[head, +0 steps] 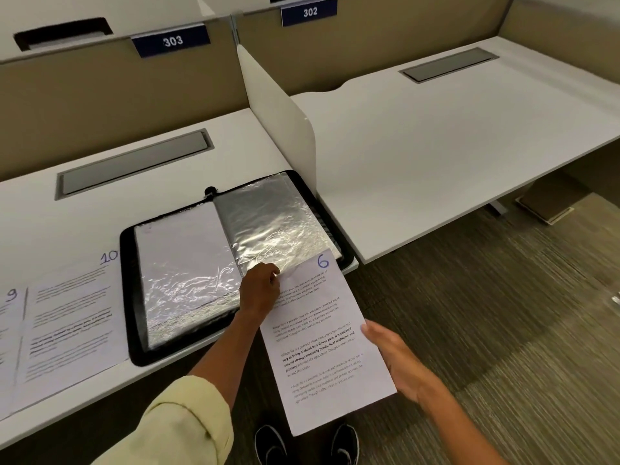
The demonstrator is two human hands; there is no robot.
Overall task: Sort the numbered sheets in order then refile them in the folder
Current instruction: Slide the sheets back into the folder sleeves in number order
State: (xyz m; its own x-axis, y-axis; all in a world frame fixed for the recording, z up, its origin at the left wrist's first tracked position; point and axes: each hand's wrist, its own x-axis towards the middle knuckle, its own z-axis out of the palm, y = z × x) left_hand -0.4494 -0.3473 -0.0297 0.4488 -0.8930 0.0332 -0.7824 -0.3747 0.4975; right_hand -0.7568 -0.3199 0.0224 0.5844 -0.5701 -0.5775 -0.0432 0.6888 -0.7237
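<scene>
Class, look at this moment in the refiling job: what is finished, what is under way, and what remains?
Done: the left sleeve of the open folder already shows a white sheet inside it. In hand: sheet 6 is at the right sleeve's opening, the left hand pinching the plastic edge and the right hand supporting the paper. Left: sheets 9 and 10 lie on the desk, unfiled.

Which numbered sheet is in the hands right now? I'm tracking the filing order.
The sheet marked 6, held off the desk edge by the right hand and left hand. Sheets 9 and 10 lie flat, untouched.
</scene>
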